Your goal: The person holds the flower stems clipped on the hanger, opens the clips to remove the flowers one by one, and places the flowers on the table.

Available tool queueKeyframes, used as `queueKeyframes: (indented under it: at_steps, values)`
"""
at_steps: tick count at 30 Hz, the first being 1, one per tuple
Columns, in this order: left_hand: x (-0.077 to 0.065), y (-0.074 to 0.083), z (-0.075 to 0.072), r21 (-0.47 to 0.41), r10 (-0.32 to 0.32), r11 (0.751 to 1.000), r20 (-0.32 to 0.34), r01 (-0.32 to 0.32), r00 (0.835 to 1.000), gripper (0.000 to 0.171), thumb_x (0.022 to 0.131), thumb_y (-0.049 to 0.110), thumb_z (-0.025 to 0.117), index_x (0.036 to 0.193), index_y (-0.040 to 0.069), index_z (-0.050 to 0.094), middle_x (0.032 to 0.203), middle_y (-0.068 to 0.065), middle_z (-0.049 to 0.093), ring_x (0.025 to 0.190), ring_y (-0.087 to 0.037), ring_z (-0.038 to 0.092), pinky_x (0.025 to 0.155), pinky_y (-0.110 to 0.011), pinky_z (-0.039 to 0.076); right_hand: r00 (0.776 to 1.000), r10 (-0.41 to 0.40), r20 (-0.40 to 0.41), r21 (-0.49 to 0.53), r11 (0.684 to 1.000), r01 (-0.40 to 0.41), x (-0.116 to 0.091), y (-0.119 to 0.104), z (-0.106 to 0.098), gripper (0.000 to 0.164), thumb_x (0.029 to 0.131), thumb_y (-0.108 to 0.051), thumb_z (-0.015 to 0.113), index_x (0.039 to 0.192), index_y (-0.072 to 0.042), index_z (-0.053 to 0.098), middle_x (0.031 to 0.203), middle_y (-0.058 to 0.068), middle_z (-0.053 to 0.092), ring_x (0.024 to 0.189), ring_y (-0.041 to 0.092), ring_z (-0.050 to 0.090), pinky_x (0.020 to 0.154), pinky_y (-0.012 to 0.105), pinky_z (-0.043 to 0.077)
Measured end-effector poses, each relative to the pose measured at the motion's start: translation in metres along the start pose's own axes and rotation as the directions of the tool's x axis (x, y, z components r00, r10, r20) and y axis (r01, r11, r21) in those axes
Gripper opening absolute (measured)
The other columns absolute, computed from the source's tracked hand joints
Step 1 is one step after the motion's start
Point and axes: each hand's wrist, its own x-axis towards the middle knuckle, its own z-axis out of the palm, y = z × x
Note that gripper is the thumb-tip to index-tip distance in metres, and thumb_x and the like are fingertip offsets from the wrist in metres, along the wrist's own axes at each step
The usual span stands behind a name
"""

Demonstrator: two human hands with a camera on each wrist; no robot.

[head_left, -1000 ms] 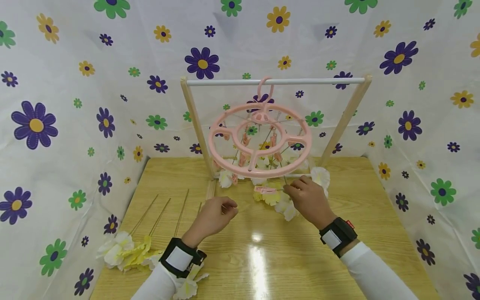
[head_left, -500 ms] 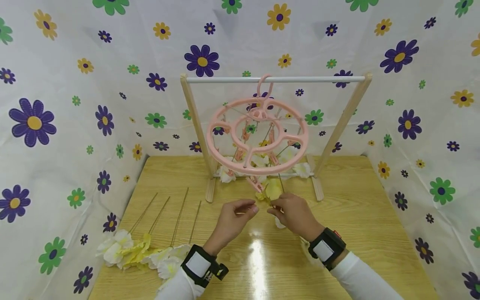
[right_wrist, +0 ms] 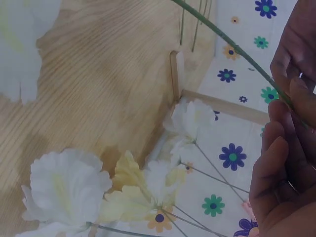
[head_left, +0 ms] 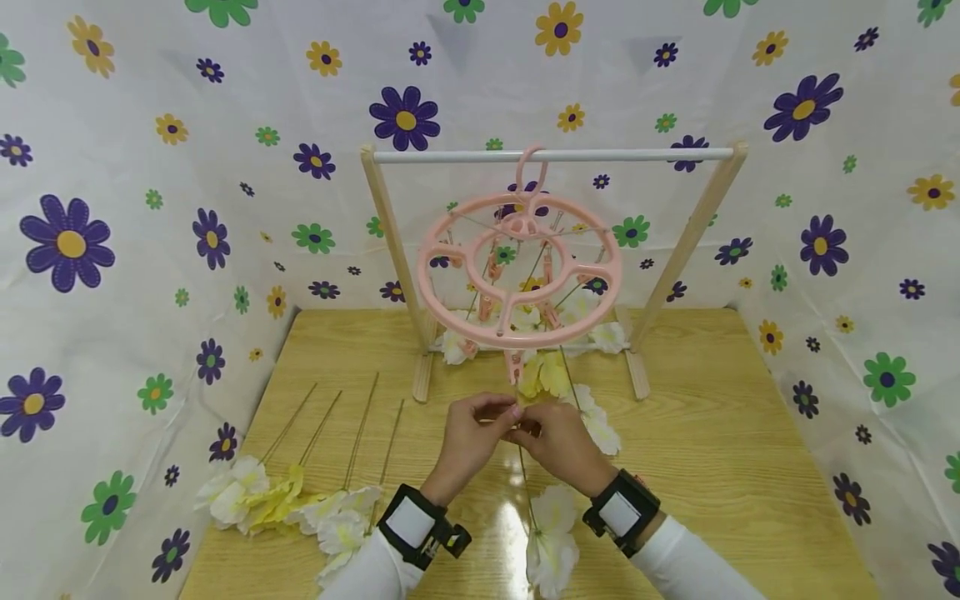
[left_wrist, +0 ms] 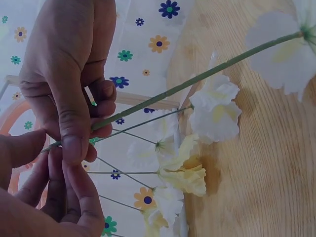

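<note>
Where the wooden table (head_left: 712, 467) meets the flowered cloth on the left, a row of artificial flowers (head_left: 277, 507) lies flat with thin stems pointing toward the back; just right of them the left hand (head_left: 472, 437) is raised over the table's middle, its thumb and fingertips (left_wrist: 74, 143) pinching a green flower stem (left_wrist: 197, 83); the right hand (head_left: 558, 446) meets it fingertip to fingertip, its fingers (right_wrist: 281, 143) curled round the same stem a little further along; that stem runs from the two hands down toward the person, ending in a white blossom (head_left: 551, 542) near the table's front edge, between the two sleeves; above and behind the hands a pink round clip hanger (head_left: 519, 271) hangs by its hook from the white rail of a wooden rack (head_left: 701, 225); several white and yellow flowers (head_left: 551, 375) dangle heads-down from its clips, just beyond the hands.
</note>
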Motion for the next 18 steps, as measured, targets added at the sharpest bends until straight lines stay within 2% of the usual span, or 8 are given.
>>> queueKeyframes:
  at_steps: [5,8,11,13,15,18]
  values:
    - [0.000,0.000,-0.005,0.078,0.033,0.996,-0.016,-0.032,0.999,0.015,0.091,0.015,0.073,0.100,0.003,0.075,0.095,-0.012,0.074,0.086,-0.022,0.069,0.074,-0.024,0.057,0.993,0.016,0.117,0.059,0.998,-0.023,0.001,0.002,-0.008,0.016,0.087,-0.029,0.078,0.099,-0.018,0.077,0.075,-0.010,0.066,0.067,-0.001,0.058,0.061,0.020,0.049]
    - [0.000,0.001,-0.009,0.086,0.023,0.996,0.010,-0.024,1.000,0.015,0.093,0.015,0.072,0.099,0.002,0.075,0.094,-0.012,0.073,0.084,-0.021,0.070,0.075,-0.031,0.059,0.982,0.091,0.166,0.175,0.977,-0.120,0.007,0.006,-0.023,0.029,0.090,-0.029,0.075,0.112,-0.011,0.074,0.085,-0.004,0.071,0.076,0.007,0.064,0.067,0.024,0.053]
    - [0.000,0.001,-0.013,0.071,-0.006,0.997,0.046,0.003,0.999,0.013,0.094,0.013,0.070,0.098,0.001,0.074,0.093,-0.014,0.072,0.081,-0.022,0.070,0.075,-0.037,0.060,0.968,0.165,0.190,0.335,0.915,-0.222,0.018,0.013,-0.036,0.040,0.095,-0.027,0.070,0.127,-0.004,0.066,0.105,0.007,0.073,0.094,0.019,0.067,0.080,0.032,0.056]
    - [-0.001,0.002,-0.015,0.049,-0.027,0.999,0.064,0.024,0.998,0.013,0.095,0.011,0.069,0.099,0.000,0.073,0.092,-0.016,0.071,0.079,-0.022,0.071,0.074,-0.037,0.060,0.958,0.183,0.219,0.437,0.859,-0.264,0.026,0.017,-0.041,0.045,0.098,-0.025,0.066,0.137,-0.004,0.058,0.123,0.014,0.068,0.109,0.028,0.065,0.090,0.039,0.055]
    - [-0.001,0.003,-0.016,0.053,-0.029,0.998,0.076,0.025,0.997,0.013,0.095,0.011,0.068,0.099,-0.001,0.073,0.093,-0.018,0.070,0.077,-0.020,0.070,0.073,-0.034,0.060,0.951,0.168,0.261,0.535,0.795,-0.287,0.033,0.021,-0.044,0.049,0.101,-0.024,0.061,0.144,-0.005,0.050,0.138,0.017,0.059,0.124,0.032,0.059,0.099,0.047,0.051]
    - [-0.002,0.005,-0.017,0.067,-0.023,0.998,0.099,0.016,0.995,0.015,0.096,0.011,0.066,0.101,-0.002,0.072,0.095,-0.022,0.070,0.077,-0.019,0.070,0.072,-0.030,0.059,0.941,0.118,0.317,0.653,0.693,-0.306,0.042,0.025,-0.044,0.051,0.103,-0.022,0.056,0.150,-0.007,0.042,0.149,0.019,0.049,0.133,0.031,0.051,0.105,0.055,0.045]
